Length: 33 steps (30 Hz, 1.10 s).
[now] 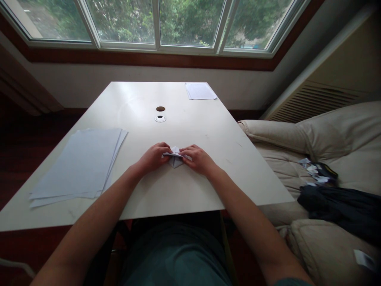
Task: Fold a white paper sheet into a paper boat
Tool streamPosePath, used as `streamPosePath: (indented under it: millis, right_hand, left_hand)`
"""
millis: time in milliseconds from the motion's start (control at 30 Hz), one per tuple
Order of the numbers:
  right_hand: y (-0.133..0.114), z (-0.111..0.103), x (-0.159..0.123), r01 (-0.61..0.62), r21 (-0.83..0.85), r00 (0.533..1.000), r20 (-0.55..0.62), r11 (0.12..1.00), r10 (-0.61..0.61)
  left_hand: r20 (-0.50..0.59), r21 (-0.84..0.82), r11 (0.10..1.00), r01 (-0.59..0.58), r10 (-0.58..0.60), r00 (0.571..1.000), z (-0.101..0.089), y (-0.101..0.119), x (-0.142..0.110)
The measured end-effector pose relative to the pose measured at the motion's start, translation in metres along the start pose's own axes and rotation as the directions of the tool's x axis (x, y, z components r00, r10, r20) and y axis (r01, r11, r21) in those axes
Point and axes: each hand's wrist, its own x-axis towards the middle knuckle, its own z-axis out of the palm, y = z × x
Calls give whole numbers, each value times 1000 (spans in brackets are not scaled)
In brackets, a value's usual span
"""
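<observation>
A small piece of folded white paper [175, 162] is between my two hands, just above or on the white table [178, 190]. Its creased body comes to a point toward me, and a raised fold runs across it from side to side. My left hand [156, 156] pinches the left end of this fold between thumb and fingers. On the other side, my right hand [196, 158] grips the right end the same way. Fingertips hide both ends of the paper.
Several large white sheets [80, 163] lie stacked at the table's left. A smaller paper stack [201, 91] sits at the far right corner. Near the middle are a round hole [160, 109] and a ring-shaped cover [160, 118]. A beige sofa [351, 135] with dark cloth [342, 206] stands right.
</observation>
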Motion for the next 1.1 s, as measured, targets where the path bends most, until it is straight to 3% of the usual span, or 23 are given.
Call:
streamPosePath:
  millis: [167, 433, 867, 1100]
  right_hand:
    - [2, 0, 0, -40, 68, 998, -37, 997, 43]
    - [2, 1, -3, -126, 116, 991, -27, 985, 130]
    - [-3, -10, -5, -11, 159, 1000, 25, 987, 7]
    - [-1, -15, -6, -19, 170, 996, 91, 985, 3]
  left_hand:
    - [-27, -108, 994, 32, -35, 999, -2, 3, 0]
    - [-32, -114, 993, 31, -35, 999, -2, 2, -1]
    - [108, -50, 998, -38, 43, 993, -15, 12, -5]
    - [158, -45, 998, -45, 52, 986, -20, 13, -5]
